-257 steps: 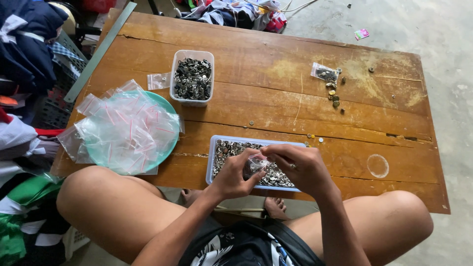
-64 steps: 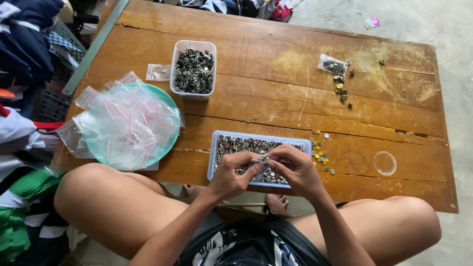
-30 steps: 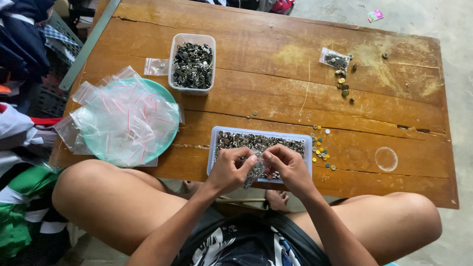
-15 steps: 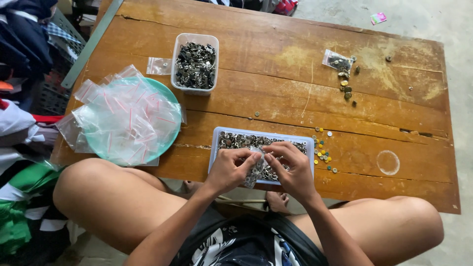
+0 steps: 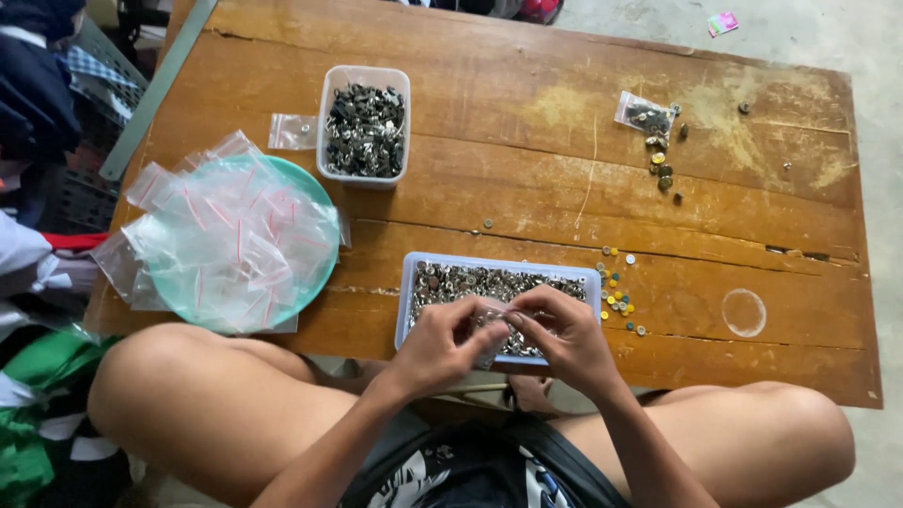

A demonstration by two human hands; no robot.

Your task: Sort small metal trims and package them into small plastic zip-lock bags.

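Left hand point(image 5: 440, 341) and right hand point(image 5: 564, 331) meet over the shallow blue-rimmed tray of small metal pieces point(image 5: 419, 282) at the table's near edge — both grips pinched shut on a small clear plastic bag point(image 5: 491, 318). Green round plate heaped with clear bags point(image 5: 315, 277) — left edge.

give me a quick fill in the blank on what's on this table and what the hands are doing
1. Both hands, left hand and right hand, pinch a small clear ____ between them.
2. They work over the rectangular tray full of small ____ parts.
3. The pile of clear bags lies on a round ____ plate.
4. The table is made of ____.

Missing words: bag; metal; green; wood
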